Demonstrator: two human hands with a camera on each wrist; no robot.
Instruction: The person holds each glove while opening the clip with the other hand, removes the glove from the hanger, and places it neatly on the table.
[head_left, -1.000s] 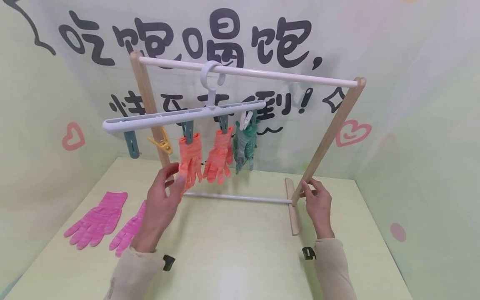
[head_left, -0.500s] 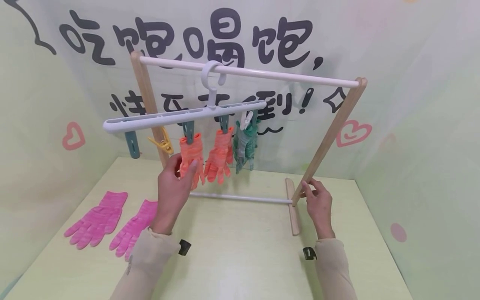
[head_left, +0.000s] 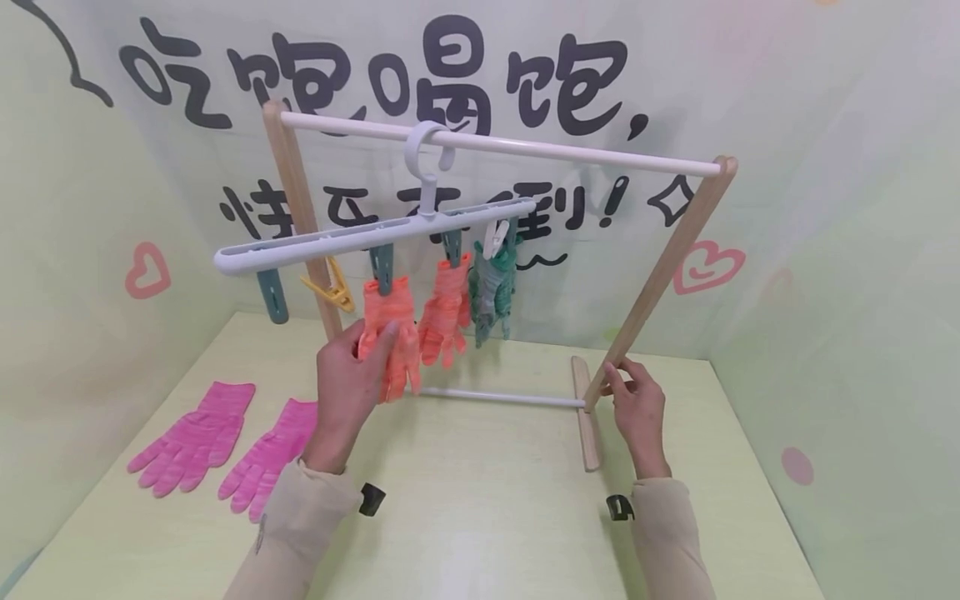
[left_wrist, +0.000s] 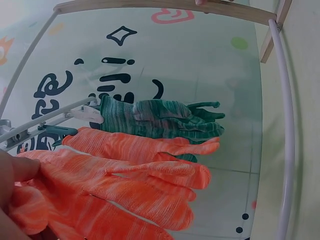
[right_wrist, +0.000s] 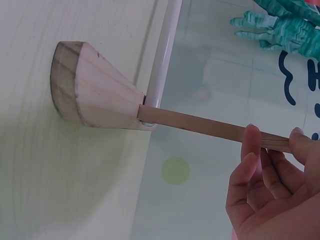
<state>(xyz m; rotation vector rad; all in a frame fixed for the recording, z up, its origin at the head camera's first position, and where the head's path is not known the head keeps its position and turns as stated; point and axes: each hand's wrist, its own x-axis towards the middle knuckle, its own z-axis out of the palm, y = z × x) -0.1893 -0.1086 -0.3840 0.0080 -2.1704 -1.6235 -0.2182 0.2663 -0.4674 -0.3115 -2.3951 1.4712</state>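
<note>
My left hand (head_left: 351, 375) pinches the nearer orange glove (head_left: 397, 321) between thumb and fingers; a dark green clothespin (head_left: 382, 268) holds its cuff to the grey hanger (head_left: 322, 243). Behind it hang a second orange glove (head_left: 444, 308) and a bunched green glove (head_left: 492, 287) with a white clothespin (head_left: 496, 239). In the left wrist view the orange glove's fingers (left_wrist: 175, 200) spread away from my thumb. My right hand (head_left: 639, 408) grips the lower part of the right wooden post (head_left: 652, 292); in the right wrist view thumb and fingertips lie against the post (right_wrist: 200, 124).
The hanger hooks over the rack's white top bar (head_left: 570, 151). A yellow clothespin (head_left: 333, 287) and another green clothespin (head_left: 272, 296) hang at its left with nothing in them. Two pink gloves (head_left: 191, 442) lie flat on the table (head_left: 480, 508) at left. A white lower bar (head_left: 502, 398) runs behind.
My left hand has moved right and up to the nearer orange glove and taken hold of it. The glove and the hanger's left end have shifted slightly. My right hand stays on the post.
</note>
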